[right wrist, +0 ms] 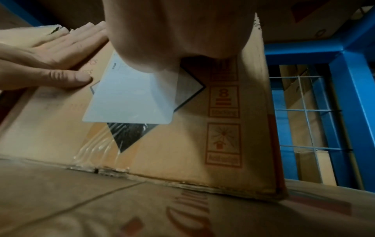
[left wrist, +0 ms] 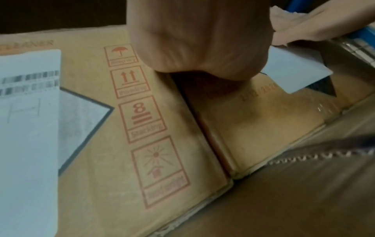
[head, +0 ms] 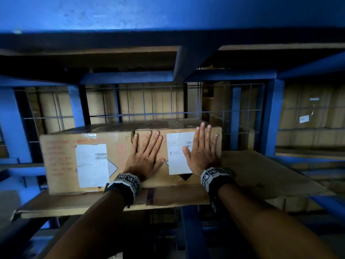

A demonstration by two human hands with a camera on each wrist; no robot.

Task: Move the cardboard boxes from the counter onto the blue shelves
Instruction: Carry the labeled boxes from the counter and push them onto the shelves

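Note:
Two cardboard boxes stand side by side on the blue shelf's cardboard-lined deck point(head: 112, 202). The right box point(head: 162, 176) carries a white label and a black diamond mark. My left hand point(head: 147, 150) lies flat with straight fingers on its front face near the seam with the left box point(head: 61, 165). My right hand point(head: 202, 148) presses flat on the same face, partly over the white label point(head: 177, 165), fingertips reaching the top edge. In the left wrist view the palm point(left wrist: 198, 40) rests by the seam; in the right wrist view the palm point(right wrist: 178, 32) covers the label point(right wrist: 131, 99).
Blue shelf posts point(head: 270, 116) and a wire mesh back point(head: 149, 101) frame the bay, with more cartons behind. A blue beam point(head: 168, 15) runs overhead. Bare cardboard deck point(head: 261, 171) extends right of the boxes.

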